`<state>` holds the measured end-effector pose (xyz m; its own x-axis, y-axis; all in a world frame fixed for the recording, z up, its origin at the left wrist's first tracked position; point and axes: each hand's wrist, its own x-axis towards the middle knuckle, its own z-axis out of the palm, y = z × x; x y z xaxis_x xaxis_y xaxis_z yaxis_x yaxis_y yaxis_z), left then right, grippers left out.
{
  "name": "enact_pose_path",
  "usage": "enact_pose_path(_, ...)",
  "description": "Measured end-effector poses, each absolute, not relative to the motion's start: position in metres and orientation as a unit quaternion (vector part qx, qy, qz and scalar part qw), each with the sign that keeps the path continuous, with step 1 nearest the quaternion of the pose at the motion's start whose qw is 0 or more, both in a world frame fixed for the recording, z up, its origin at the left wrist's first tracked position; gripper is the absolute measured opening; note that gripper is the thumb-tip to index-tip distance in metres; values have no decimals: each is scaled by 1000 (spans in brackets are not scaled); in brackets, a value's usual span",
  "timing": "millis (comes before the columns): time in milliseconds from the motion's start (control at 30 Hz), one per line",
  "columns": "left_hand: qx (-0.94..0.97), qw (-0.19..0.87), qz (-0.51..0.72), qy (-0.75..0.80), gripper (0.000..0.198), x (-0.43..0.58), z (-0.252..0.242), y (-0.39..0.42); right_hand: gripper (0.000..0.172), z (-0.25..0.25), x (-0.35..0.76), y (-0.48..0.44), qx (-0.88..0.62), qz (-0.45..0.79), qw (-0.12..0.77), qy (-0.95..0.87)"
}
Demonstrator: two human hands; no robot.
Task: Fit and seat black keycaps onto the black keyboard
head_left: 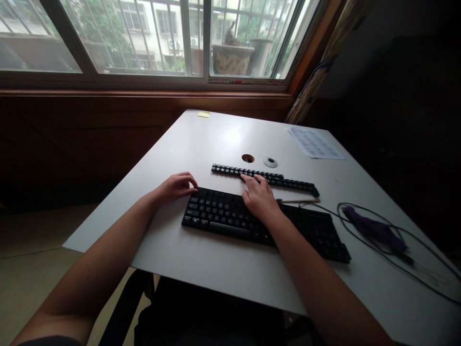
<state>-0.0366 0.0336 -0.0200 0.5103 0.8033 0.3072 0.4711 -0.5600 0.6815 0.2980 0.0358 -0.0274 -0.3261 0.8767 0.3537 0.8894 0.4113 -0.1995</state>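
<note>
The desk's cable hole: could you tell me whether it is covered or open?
Open: the hole shows dark and uncovered; a round cap lies beside it on the desk.

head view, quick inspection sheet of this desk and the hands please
surface: white table, round hole, grey disc beside it
job's things: black keyboard; separate key row behind it
clutter: paper sheet, yellow note, thin stick, purple item
hands: left hand curled at the keyboard's far left corner; right hand flat on keyboard, fingertips at key row
cables: black cable looped on the right
surroundings: barred window, plant pot outside
</note>
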Motion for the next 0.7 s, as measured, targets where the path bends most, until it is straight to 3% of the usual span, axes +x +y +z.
enact_pose_path(700, 828, 268, 306, 385, 19, -39, -22, 35, 33, -21, 299, 39, -470, -12, 239, -850)
